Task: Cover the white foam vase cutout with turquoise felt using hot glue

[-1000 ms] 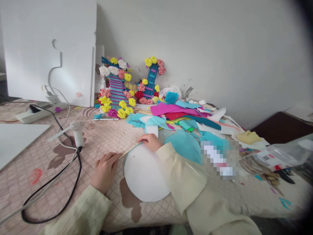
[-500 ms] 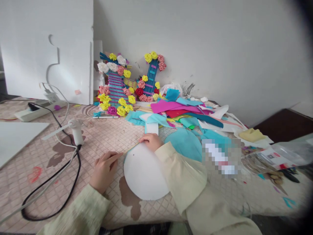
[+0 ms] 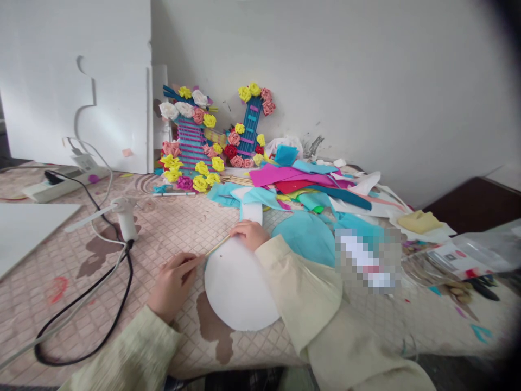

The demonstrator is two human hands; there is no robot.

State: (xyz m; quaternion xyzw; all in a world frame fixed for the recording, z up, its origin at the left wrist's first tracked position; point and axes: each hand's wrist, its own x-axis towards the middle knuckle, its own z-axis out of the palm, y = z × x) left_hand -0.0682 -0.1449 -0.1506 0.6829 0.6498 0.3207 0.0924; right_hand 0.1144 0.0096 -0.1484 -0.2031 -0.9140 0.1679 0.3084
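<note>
A white foam disc (image 3: 238, 288) lies flat on the patterned tablecloth (image 3: 175, 228) in front of me. A thin wooden stick (image 3: 215, 247) spans between my two hands along the disc's upper left edge. My left hand (image 3: 173, 282) pinches the stick's near end, fingers closed. At the disc's far edge my right hand (image 3: 250, 234) rests curled, gripping the stick's other end. A small dark dot marks the disc near the stick.
A white glue gun (image 3: 122, 214) with a black cable (image 3: 101, 304) stands to the left, a power strip (image 3: 61, 184) behind it. Two flower-covered craft pieces (image 3: 191, 144) lean on the wall. Coloured felt scraps (image 3: 301, 187) pile at the back right, with a turquoise disc (image 3: 305, 239).
The view has drifted slightly; the hands, the stick and the disc stay in the same positions relative to each other.
</note>
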